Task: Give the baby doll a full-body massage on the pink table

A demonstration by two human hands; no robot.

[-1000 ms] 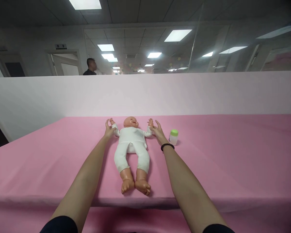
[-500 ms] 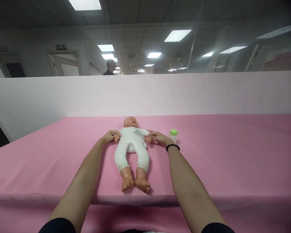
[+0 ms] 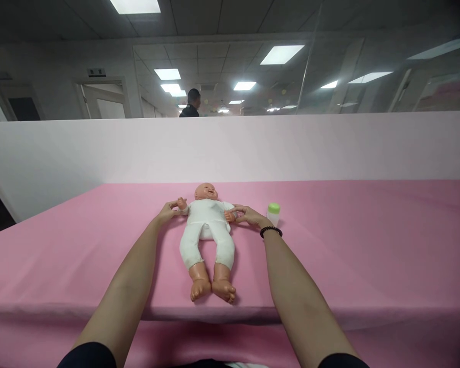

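Note:
A baby doll (image 3: 207, 214) in a white suit lies on its back on the pink surface (image 3: 352, 255), its head toward the white wall and its bare feet toward me. My left hand (image 3: 169, 210) has its fingers closed on the doll's arm at the left, near the wrist; that small hand points up beside the shoulder. On the other side, my right hand (image 3: 249, 215), with a dark beaded bracelet at the wrist, grips the doll's other forearm between fingers and thumb.
A clear bottle with a green lid (image 3: 273, 208) stands just behind my right wrist. The low white wall (image 3: 230, 148) runs along the far edge, with glass above it. Behind the glass, a person (image 3: 191, 104) in dark clothing is visible.
The doll's arm at the left has moved upward, with my left hand shifting slightly up and left. My right hand and the arm it holds have shifted slightly left. The person behind the glass moved right.

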